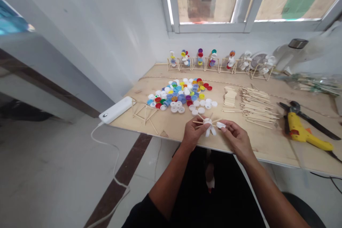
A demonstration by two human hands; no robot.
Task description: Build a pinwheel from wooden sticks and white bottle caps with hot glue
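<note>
My left hand (194,132) is closed on a small wheel (207,122) made of thin wooden sticks and white bottle caps. Its sticks point outward, and a pair of white caps hangs at its lower side. Between the fingertips of my right hand (237,138) is a single white bottle cap (220,125), close to the wheel's right-hand stick. Whether cap and stick touch I cannot tell. Both hands are over the table's (176,126) front edge. Just beyond them lies a heap of loose bottle caps (181,96) in many colours.
Wooden sticks (258,107) lie piled to the right, beside a yellow glue gun (301,133) and black-handled pliers (317,123). A stick frame (145,115) and white power strip (116,109) are at left. Finished cap wheels on stands (200,58) line the back, near a flask (290,55).
</note>
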